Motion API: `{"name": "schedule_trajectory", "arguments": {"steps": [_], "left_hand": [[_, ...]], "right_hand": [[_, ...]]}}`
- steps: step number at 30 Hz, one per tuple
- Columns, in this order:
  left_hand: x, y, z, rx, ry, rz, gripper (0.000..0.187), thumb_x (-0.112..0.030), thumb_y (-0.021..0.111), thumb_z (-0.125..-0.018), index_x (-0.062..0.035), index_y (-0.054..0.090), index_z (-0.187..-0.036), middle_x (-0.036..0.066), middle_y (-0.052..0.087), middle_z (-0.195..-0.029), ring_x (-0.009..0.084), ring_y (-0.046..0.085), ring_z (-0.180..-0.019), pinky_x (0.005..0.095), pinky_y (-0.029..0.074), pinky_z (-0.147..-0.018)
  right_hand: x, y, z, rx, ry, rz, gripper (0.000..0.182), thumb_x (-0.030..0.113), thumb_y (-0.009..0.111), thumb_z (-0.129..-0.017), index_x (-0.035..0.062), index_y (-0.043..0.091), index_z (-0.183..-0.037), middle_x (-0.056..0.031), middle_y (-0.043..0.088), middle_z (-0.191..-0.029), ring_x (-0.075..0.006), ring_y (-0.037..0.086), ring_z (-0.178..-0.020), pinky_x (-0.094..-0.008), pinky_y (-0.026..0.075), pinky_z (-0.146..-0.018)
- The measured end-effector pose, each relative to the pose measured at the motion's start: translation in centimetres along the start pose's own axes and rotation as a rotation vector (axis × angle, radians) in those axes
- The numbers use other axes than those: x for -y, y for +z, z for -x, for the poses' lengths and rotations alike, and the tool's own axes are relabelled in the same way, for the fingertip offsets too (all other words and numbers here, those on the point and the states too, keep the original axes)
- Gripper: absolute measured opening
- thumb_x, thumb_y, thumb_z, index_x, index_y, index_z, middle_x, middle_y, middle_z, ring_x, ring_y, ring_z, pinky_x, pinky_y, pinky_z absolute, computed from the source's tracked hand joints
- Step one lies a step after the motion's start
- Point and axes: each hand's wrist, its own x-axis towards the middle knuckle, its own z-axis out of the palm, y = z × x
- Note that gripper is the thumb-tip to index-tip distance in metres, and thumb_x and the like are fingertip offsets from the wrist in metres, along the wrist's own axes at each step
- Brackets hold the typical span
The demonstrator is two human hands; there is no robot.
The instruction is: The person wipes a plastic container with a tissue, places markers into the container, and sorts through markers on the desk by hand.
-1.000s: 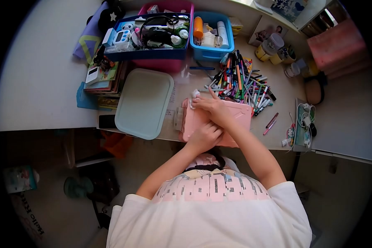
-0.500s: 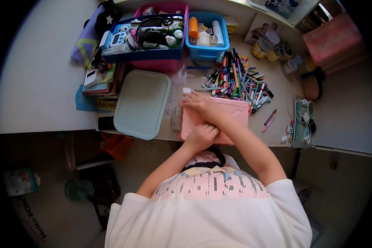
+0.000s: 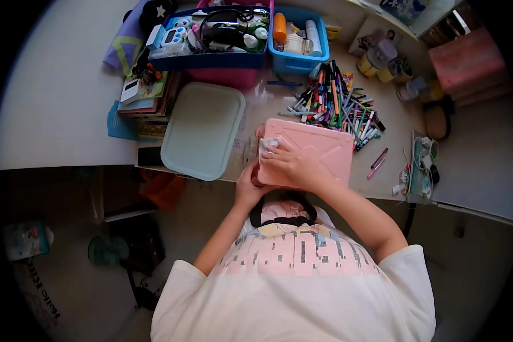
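Note:
A pink plastic box [image 3: 328, 151] with raised ridges on its upward face is at the desk's front edge. My left hand [image 3: 249, 188] grips its near left corner, fingers partly hidden under the side. On the box's left part, my right hand [image 3: 293, 166] presses a crumpled white tissue [image 3: 269, 143] against the surface under its fingertips. A pile of pens and markers [image 3: 339, 97] lies just behind the box. To the left rests a pale green lid or tray [image 3: 202, 128].
A dark blue bin of bottles and small items [image 3: 211, 61] and a light blue basket [image 3: 299, 65] stand at the back. Stacked books [image 3: 148, 108] are at left. Two pens [image 3: 377, 163] lie right of the box, near a cable tray [image 3: 423, 165].
The left hand has moved from the box's front edge to its near left corner. My right hand has drawn the tissue from beyond the far left edge onto the top face.

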Motion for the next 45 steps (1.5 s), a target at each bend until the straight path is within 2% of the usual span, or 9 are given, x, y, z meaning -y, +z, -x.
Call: {"name": "schedule_trajectory", "arguments": {"steps": [5, 8, 15, 18, 22, 27, 31, 38, 45], "left_hand": [[0.9, 0.4, 0.0, -0.04, 0.044, -0.033, 0.076, -0.024, 0.093, -0.061, 0.0003, 0.059, -0.124, 0.016, 0.069, -0.111, 0.0247, 0.069, -0.1, 0.037, 0.056, -0.087], [-1.1, -0.6, -0.3, 0.003, -0.021, -0.104, 0.074, -0.024, 0.092, -0.062, -0.0007, 0.059, -0.124, 0.016, 0.071, -0.107, 0.0245, 0.07, -0.099, 0.037, 0.056, -0.086], [-0.7, -0.1, -0.2, -0.078, 0.009, 0.037, 0.059, -0.019, 0.09, -0.064, -0.0023, 0.064, -0.114, 0.015, 0.073, -0.098, 0.0224, 0.072, -0.094, 0.0363, 0.057, -0.08], [-0.6, -0.7, -0.7, 0.019, -0.097, -0.103, 0.057, -0.011, 0.087, -0.065, 0.0013, 0.062, -0.115, 0.015, 0.072, -0.105, 0.0218, 0.071, -0.097, 0.0335, 0.056, -0.084], [1.5, 0.4, -0.6, -0.088, 0.055, 0.141, 0.053, -0.021, 0.086, -0.068, -0.0071, 0.063, -0.113, 0.016, 0.072, -0.099, 0.0286, 0.072, -0.091, 0.0376, 0.057, -0.077], [0.2, -0.5, -0.8, -0.013, -0.033, -0.156, 0.058, -0.008, 0.086, -0.066, -0.0036, 0.062, -0.118, 0.014, 0.072, -0.101, 0.0221, 0.071, -0.093, 0.0343, 0.057, -0.081], [0.0, 0.2, -0.7, -0.048, 0.002, 0.134, 0.059, -0.01, 0.086, -0.067, -0.0008, 0.061, -0.119, 0.017, 0.071, -0.101, 0.0236, 0.071, -0.094, 0.0353, 0.057, -0.08], [0.2, -0.4, -0.9, 0.003, -0.046, -0.165, 0.059, -0.007, 0.089, -0.062, 0.0009, 0.061, -0.114, 0.013, 0.072, -0.103, 0.0213, 0.071, -0.095, 0.0336, 0.057, -0.082], [-1.4, 0.0, -0.7, -0.026, -0.015, -0.02, 0.058, -0.01, 0.089, -0.065, -0.0001, 0.061, -0.115, 0.013, 0.072, -0.103, 0.0207, 0.071, -0.094, 0.0334, 0.057, -0.081]], "right_hand": [[-1.5, 1.1, -2.0, -0.192, 0.123, 0.082, 0.042, 0.002, 0.057, -0.081, 0.0054, 0.064, -0.122, -0.0114, 0.064, -0.127, -0.0296, 0.054, -0.128, -0.0442, 0.036, -0.114], [2.7, 4.0, 1.9, -0.087, -0.09, -0.119, 0.038, 0.005, 0.062, -0.079, 0.0023, 0.066, -0.116, -0.0144, 0.066, -0.122, -0.0301, 0.057, -0.125, -0.0407, 0.046, -0.106], [1.6, 1.1, -1.6, -0.202, 0.061, -0.003, 0.042, 0.006, 0.067, -0.074, 0.0013, 0.065, -0.115, -0.0135, 0.064, -0.125, -0.0287, 0.056, -0.125, -0.0389, 0.045, -0.105], [3.3, 3.7, 3.3, -0.086, -0.057, -0.103, 0.039, 0.006, 0.064, -0.078, 0.005, 0.066, -0.117, -0.0108, 0.063, -0.128, -0.0271, 0.055, -0.128, -0.0384, 0.045, -0.107], [2.7, 1.9, 5.5, -0.036, -0.032, -0.156, 0.036, 0.006, 0.06, -0.082, 0.0047, 0.065, -0.117, -0.0095, 0.063, -0.129, -0.0275, 0.054, -0.128, -0.0393, 0.043, -0.109], [4.0, 3.8, 2.5, -0.066, 0.007, -0.149, 0.041, 0.006, 0.06, -0.08, 0.0036, 0.063, -0.121, -0.009, 0.062, -0.131, -0.028, 0.053, -0.129, -0.0419, 0.038, -0.113], [3.5, 2.4, 5.9, -0.009, 0.012, -0.122, 0.037, 0.008, 0.06, -0.08, 0.003, 0.064, -0.117, -0.009, 0.061, -0.131, -0.0277, 0.054, -0.128, -0.0418, 0.037, -0.114], [4.8, 2.9, 4.0, -0.087, 0.028, -0.146, 0.034, 0.006, 0.064, -0.077, 0.0022, 0.064, -0.111, -0.0074, 0.063, -0.128, -0.0262, 0.055, -0.126, -0.0432, 0.038, -0.114], [3.3, -0.3, 11.5, -0.068, 0.156, -0.127, 0.015, 0.007, 0.067, -0.08, 0.0065, 0.068, -0.096, -0.0057, 0.069, -0.116, -0.0239, 0.057, -0.125, -0.0449, 0.039, -0.112]]}}
